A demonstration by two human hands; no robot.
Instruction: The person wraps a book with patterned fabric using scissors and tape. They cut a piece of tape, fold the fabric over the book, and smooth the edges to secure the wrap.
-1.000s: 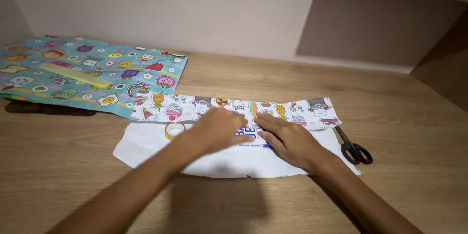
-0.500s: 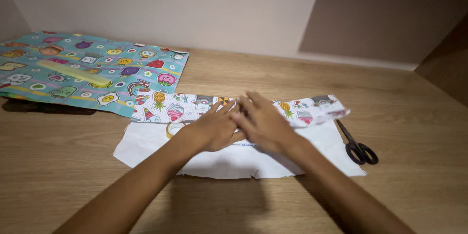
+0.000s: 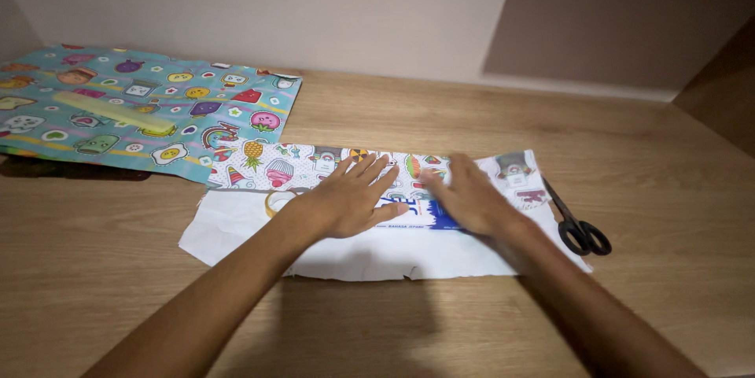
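A sheet of wrapping paper (image 3: 236, 228) lies white side up on the wooden table, its far edge folded toward me so the cartoon print (image 3: 275, 167) shows. A box with blue print (image 3: 421, 211) peeks out from under the fold between my hands. My left hand (image 3: 346, 199) lies flat, fingers spread, on the fold near its middle. My right hand (image 3: 468, 199) presses flat on the fold just to the right. Neither hand holds anything.
A roll of clear tape (image 3: 278, 202) sits on the paper left of my left hand. Black scissors (image 3: 578, 228) lie at the paper's right edge. A teal patterned sheet (image 3: 141, 106) lies at the far left. A wall runs along the back.
My right hand slid rightward along the fold from beside my left hand, flattening the lifted right end of the paper. My left hand stayed put and spread its fingers.
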